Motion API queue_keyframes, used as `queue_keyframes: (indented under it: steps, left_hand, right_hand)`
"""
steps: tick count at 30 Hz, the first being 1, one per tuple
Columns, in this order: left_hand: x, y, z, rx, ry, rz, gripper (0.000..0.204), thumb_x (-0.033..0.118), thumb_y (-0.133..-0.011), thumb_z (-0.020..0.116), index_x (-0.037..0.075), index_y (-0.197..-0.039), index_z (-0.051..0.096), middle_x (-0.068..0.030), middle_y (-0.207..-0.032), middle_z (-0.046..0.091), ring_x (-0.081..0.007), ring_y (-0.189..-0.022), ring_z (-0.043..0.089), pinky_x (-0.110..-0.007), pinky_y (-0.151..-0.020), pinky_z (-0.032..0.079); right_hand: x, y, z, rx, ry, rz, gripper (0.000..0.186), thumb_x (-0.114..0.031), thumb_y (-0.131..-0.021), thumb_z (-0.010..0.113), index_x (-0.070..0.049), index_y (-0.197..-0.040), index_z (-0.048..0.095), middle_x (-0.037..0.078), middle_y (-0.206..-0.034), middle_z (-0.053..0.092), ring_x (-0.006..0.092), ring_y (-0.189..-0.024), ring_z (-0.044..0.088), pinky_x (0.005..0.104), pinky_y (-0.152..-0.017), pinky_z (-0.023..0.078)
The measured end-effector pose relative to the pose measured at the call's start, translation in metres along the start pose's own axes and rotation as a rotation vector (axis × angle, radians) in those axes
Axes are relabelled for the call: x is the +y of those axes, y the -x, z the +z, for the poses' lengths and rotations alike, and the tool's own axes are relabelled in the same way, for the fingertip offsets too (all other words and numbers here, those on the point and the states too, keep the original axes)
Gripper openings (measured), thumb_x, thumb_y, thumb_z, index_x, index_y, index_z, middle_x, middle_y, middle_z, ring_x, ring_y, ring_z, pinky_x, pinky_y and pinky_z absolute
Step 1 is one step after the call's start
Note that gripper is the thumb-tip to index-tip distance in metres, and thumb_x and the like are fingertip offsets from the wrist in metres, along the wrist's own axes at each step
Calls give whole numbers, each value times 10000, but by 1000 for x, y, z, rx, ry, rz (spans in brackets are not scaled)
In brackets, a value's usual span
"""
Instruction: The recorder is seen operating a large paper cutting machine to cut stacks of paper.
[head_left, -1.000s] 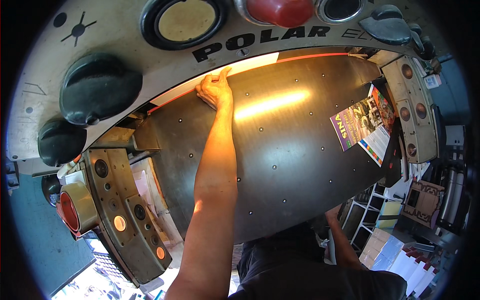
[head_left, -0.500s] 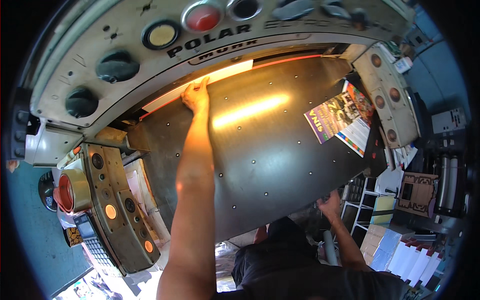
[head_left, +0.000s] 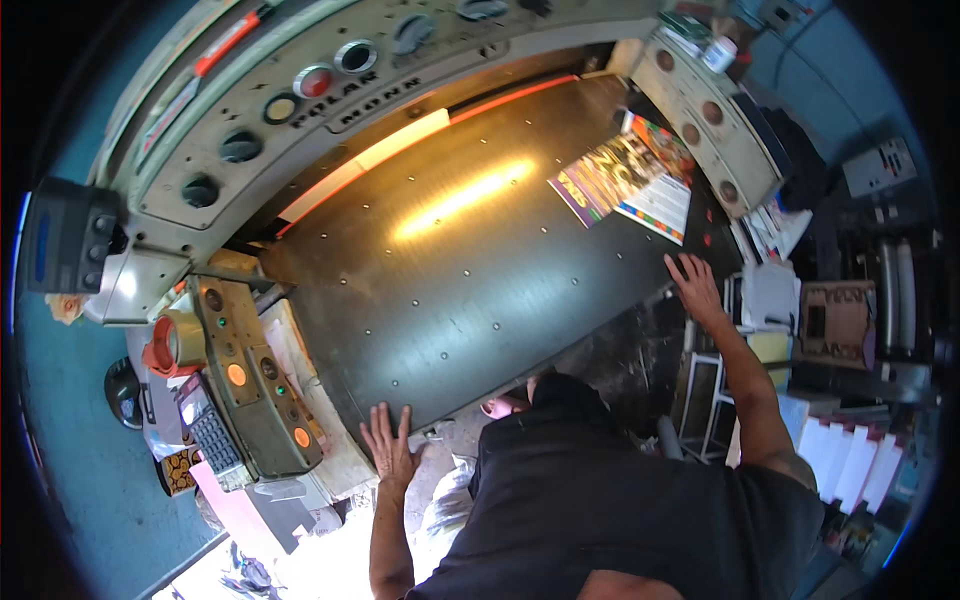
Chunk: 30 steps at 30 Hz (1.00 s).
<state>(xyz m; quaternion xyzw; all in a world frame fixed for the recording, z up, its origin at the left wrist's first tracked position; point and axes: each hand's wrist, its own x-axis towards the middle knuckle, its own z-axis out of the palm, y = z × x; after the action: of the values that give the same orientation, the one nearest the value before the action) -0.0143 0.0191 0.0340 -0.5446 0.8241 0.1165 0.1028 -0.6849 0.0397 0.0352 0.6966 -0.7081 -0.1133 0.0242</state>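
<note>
My left hand [head_left: 392,447] rests with spread fingers on the front left edge of the dark metal table [head_left: 520,300] of a paper cutting machine. Over at the table's front right corner, my right hand [head_left: 697,288] lies open, fingers stretched out, palm down. Neither hand holds anything. A strip of white paper [head_left: 400,142] shows at the back under the machine's front beam, beside a thin red strip [head_left: 515,95]. Printed colour leaflets [head_left: 610,172] lie overlapping on the right of the table, beyond my right hand.
A panel with knobs and a red button [head_left: 313,81] spans the back. On the left stand a control box [head_left: 255,380] with lit orange buttons, tape rolls [head_left: 180,340], a calculator [head_left: 213,437] and a black computer mouse [head_left: 122,392]. Stacked paper [head_left: 845,460] sits at the right.
My left hand has left the paper strip at the back and come to the front left edge. My right hand has risen from below the front edge onto the right corner. The view has shifted.
</note>
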Motion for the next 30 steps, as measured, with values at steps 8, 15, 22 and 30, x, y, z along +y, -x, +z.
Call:
queue_keyframes:
  steps: [8,15,22,30]
  left_hand:
    - [5,-8,19,119,34,72,1153,339,-622,880,156,-1563,240,-216,-1621,111,-465,-1497,30,-688,-1158,55]
    - [3,-12,15,68,7,61,1206,442,-590,885,165,-1566,234,-237,-1622,86,-510,-1481,21,-725,-1138,44]
    - [-5,-11,22,29,-7,77,1138,452,-669,812,183,-1578,183,-248,-1623,65,-544,-1467,-2,-765,-1106,31]
    - [-5,-12,20,67,-31,83,1164,444,-636,843,161,-1569,206,-250,-1620,62,-524,-1475,3,-728,-1132,8]
  right_hand:
    - [20,2,-7,-97,4,-95,1042,-218,-722,823,-162,-1569,219,178,-1429,413,375,-1301,427,461,-1061,386]
    - [6,-3,-4,-39,-21,-46,1079,-165,-655,822,-169,-1566,245,171,-1478,398,363,-1295,429,475,-1037,404]
    - [8,-4,4,-1,-75,-57,1047,-107,-676,794,-151,-1565,242,195,-1496,367,392,-1308,401,481,-1069,391]
    - [1,-5,3,-1,-63,-35,1054,-99,-689,804,-168,-1570,228,193,-1501,351,389,-1316,388,468,-1079,396]
